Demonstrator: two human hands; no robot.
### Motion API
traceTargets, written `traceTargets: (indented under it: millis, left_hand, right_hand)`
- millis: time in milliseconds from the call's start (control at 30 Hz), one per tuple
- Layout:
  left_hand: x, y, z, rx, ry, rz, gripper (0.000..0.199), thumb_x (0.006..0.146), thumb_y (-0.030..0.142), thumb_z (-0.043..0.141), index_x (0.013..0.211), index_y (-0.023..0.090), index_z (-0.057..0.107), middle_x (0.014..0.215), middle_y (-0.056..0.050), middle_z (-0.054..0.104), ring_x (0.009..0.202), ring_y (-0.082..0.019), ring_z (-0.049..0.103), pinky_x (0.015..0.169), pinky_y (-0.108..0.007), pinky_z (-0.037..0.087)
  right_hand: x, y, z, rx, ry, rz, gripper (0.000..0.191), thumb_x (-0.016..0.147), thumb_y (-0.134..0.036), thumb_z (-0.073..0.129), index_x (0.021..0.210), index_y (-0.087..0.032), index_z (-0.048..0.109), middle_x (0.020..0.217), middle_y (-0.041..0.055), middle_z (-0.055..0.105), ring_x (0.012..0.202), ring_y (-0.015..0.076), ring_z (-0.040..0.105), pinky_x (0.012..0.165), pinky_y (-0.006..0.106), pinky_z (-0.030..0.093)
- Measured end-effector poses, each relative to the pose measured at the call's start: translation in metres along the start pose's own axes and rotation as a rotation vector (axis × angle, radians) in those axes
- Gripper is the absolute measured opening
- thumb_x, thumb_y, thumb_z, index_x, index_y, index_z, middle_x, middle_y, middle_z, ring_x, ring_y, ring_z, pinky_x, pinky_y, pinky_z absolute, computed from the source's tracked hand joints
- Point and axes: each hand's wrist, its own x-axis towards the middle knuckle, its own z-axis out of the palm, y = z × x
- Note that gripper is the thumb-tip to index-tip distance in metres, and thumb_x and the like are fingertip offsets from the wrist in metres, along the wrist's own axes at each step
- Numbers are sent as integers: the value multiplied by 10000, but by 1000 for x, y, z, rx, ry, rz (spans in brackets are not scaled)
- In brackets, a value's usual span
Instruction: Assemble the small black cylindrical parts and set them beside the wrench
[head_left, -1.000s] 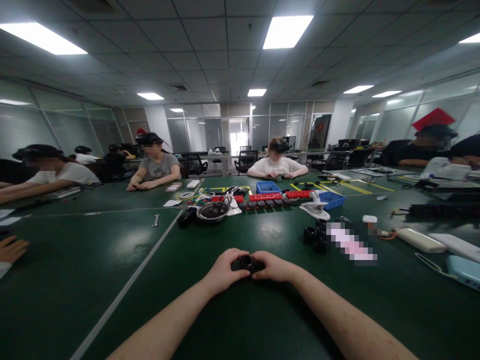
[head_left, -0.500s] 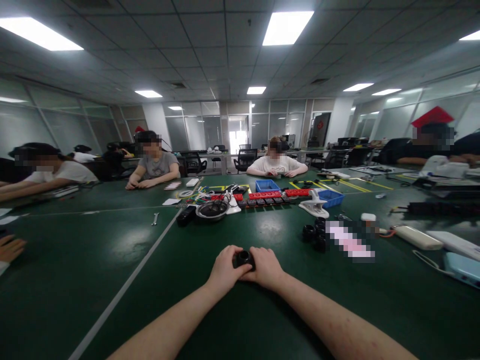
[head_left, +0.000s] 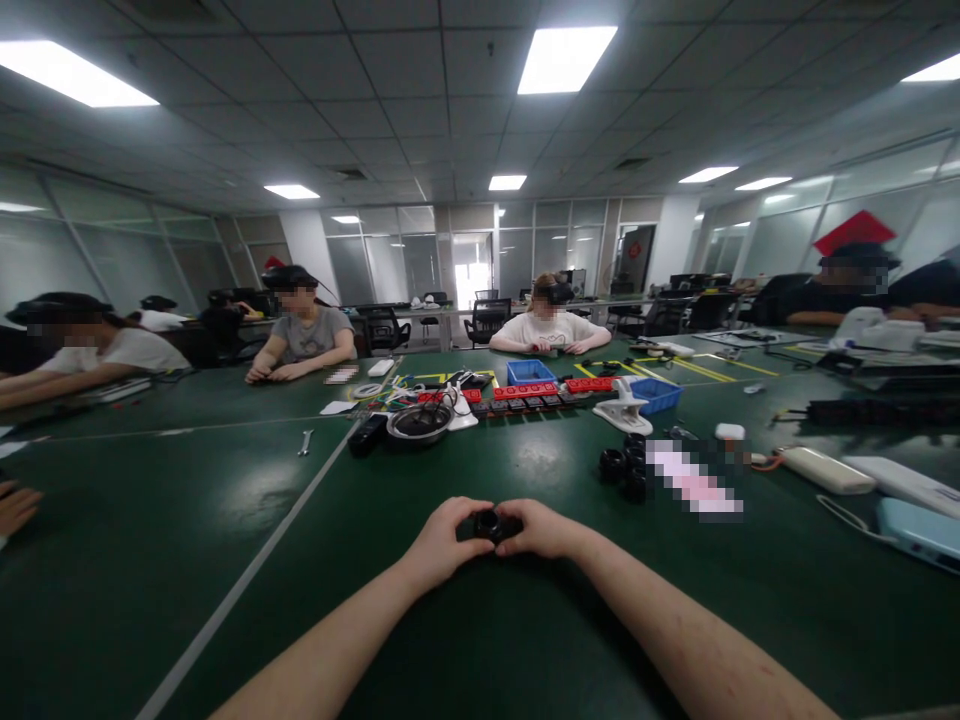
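On the green table point(head_left: 127, 560), the black round part point(head_left: 489, 524) is taken as the landmark, and from it all places are given. Far to its left, at the edge of the view, a co-worker's hand point(head_left: 18, 508) is seen. Farther forward and to the left of the part, a small wrench point(head_left: 304, 443) is laid alone. Nearer to the part, but also forward-left, a black device point(head_left: 369, 435) is placed, and just beside it a round dish point(head_left: 420, 424) with a dark inside. By the left hand point(head_left: 441, 538), the part is held at its left side, with the grip curved narrowly around it. The opening of the part is turned upward. Beyond the part, red strips point(head_left: 525, 390) and a blue tray point(head_left: 531, 372) are set. By the right hand point(head_left: 546, 530), the same part is held from its right side, and this grip is also closed narrowly on it. Forward-right of the part, a white clamp point(head_left: 624, 406) is stood, and before the clamp a group of black pieces point(head_left: 628, 470) is gathered. Far to the right, a cream-coloured block point(head_left: 826, 470) and a light blue case point(head_left: 921, 532) are laid.
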Motion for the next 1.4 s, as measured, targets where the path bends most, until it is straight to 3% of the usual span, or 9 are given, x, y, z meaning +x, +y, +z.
traceTargets:
  millis: [167,267,433,633,800,1000,1133,1267,1400]
  left_hand:
    - [-1,4,14,92,197,-143,348,612,292,679,922,170,577,884,-45,565,854,-223,533,744,-336,429]
    - [-1,3,11,54,137,-82,344,639,256,658,964,184,573,918,-46,566,888,-214,523,783,-329,415]
    - [0,3,-4,-33,-89,54,416,691,244,620,1098,249,537,1009,-35,564,951,-204,507,833,-322,395]
    - [-1,5,-4,-9,-89,4,423,689,241,621,1103,258,536,1032,-40,530,984,-204,487,842,-317,399]
    - [-1,5,9,40,70,-91,376,642,234,650,1007,203,564,902,-36,541,838,-194,522,751,-306,433]
    - [-1,3,12,44,93,-88,356,653,222,633,1000,198,559,928,-41,545,863,-202,517,765,-318,429]
    - [-1,3,5,30,-1,6,391,691,214,604,1076,231,540,951,-37,551,904,-198,509,820,-323,406]
    - [-2,5,0,31,-48,30,414,714,233,592,1121,244,522,975,-39,549,944,-200,500,855,-323,384]
    - [-3,9,2,20,-53,15,389,705,246,601,1088,251,536,936,-28,556,907,-196,512,815,-313,404]
  right_hand:
    - [2,-12,18,-408,254,123,418,593,-512,641,797,-161,544,754,40,585,679,182,530,588,271,370]
    - [-1,-20,19,-554,278,116,513,588,-612,587,810,-150,563,786,83,596,743,240,540,681,351,377]
    - [-8,-13,1,-360,114,-19,615,559,-527,668,1046,-179,527,963,71,555,879,234,512,744,335,395]
    - [-6,1,-9,-156,-18,-78,371,641,-296,664,983,-189,570,942,18,559,864,179,525,735,264,401]
    - [-2,-11,8,-296,149,106,417,573,-451,677,854,-167,556,789,24,592,699,183,549,565,246,388]
    - [-4,-25,19,-597,301,133,478,610,-566,584,832,-143,559,821,94,594,766,261,552,680,360,394]
    - [-7,-19,7,-387,190,-3,550,590,-475,652,1024,-159,529,965,83,567,871,246,528,742,346,399]
    - [-7,-7,-5,-72,-25,-77,401,657,-254,630,1037,-171,529,929,24,584,826,172,543,703,261,409]
    - [-4,2,-4,-17,-26,-40,367,635,-268,663,967,-163,547,818,-8,587,717,140,534,590,220,387]
